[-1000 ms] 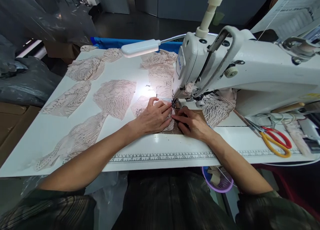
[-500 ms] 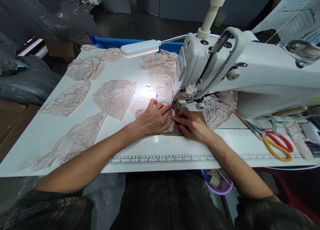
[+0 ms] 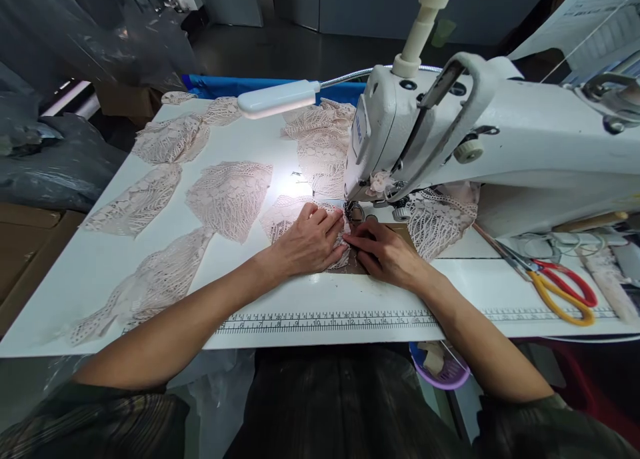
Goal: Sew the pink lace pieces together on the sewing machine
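Note:
A pale pink lace piece [image 3: 283, 216] lies under the presser foot [image 3: 354, 210] of a white sewing machine [image 3: 480, 146]. My left hand [image 3: 310, 240] lies flat on this lace, fingers pointing at the needle. My right hand [image 3: 387, 249] presses the lace edge just in front of the foot, fingertips touching those of the left hand. More lace [image 3: 437, 216] hangs behind the needle to the right.
Several cut lace pieces [image 3: 227, 194] lie across the white table [image 3: 100, 259] to the left and back. A lamp [image 3: 273, 99] lights the needle area. Red and yellow scissors [image 3: 563, 286] lie at the right. A ruler strip [image 3: 325, 322] runs along the front edge; a purple bin [image 3: 443, 369] hangs below.
Both hands stay at the needle, with the fingers shifting only slightly on the lace. The view has drifted a little.

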Motion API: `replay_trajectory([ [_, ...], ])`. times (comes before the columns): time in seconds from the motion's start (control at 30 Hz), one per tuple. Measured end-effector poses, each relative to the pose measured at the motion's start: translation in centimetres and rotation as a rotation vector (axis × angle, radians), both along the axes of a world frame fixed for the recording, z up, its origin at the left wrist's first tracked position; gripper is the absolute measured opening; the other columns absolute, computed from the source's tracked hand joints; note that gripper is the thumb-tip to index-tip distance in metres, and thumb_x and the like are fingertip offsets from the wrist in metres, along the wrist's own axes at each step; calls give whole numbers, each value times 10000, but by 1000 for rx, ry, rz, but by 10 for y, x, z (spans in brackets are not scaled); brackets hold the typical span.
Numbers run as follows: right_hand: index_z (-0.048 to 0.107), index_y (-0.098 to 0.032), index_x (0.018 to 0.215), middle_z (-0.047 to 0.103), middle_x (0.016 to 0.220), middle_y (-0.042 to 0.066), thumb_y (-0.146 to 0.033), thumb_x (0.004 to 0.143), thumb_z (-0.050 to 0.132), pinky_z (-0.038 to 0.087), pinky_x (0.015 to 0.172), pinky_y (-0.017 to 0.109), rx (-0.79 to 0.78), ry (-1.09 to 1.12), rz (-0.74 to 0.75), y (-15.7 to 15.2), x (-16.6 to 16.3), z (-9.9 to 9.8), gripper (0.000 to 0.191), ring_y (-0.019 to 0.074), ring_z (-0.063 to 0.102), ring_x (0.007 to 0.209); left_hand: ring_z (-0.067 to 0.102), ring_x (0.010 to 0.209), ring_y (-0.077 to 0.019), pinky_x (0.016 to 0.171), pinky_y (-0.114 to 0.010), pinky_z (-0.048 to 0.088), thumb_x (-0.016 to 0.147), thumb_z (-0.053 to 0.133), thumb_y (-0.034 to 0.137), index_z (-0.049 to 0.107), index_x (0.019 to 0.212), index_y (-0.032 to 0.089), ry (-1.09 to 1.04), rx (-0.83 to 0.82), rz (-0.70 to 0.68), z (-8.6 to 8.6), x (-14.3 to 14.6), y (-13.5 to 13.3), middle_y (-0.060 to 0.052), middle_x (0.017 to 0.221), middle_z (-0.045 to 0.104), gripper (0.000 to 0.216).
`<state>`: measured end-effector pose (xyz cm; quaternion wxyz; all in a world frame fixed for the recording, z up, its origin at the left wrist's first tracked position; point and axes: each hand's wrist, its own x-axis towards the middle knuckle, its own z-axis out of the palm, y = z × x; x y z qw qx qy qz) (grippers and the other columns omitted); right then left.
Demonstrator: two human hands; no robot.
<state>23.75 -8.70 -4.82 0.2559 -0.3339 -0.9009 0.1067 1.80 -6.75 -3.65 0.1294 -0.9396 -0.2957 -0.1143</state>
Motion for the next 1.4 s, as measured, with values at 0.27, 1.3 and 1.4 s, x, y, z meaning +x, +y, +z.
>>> replay_trajectory([
  [0.27,646,-201,1177,547,1020,106,-109,887,480,575,835,427,-11,3,6,0,0,0,347,227,583,940,566,970,-301,841,-458,411,992,381,419,589,1235,23,-32,-20,8,-2,-2,0,-229,1330,572,510],
  [1.3,667,-189,1108,569,984,115,-98,870,485,562,840,455,-11,-14,-14,0,-3,2,314,241,566,934,575,1023,-313,855,-483,417,982,429,400,580,1238,54,-87,-58,-10,-4,-4,1,-219,1338,587,456],
  [1.4,659,-188,1128,567,1004,118,-92,864,487,561,849,456,-12,-14,-15,-1,-3,1,330,240,567,947,574,1033,-309,861,-472,424,978,444,392,584,1229,63,-109,-82,-9,-4,-5,1,-211,1317,604,437],
])
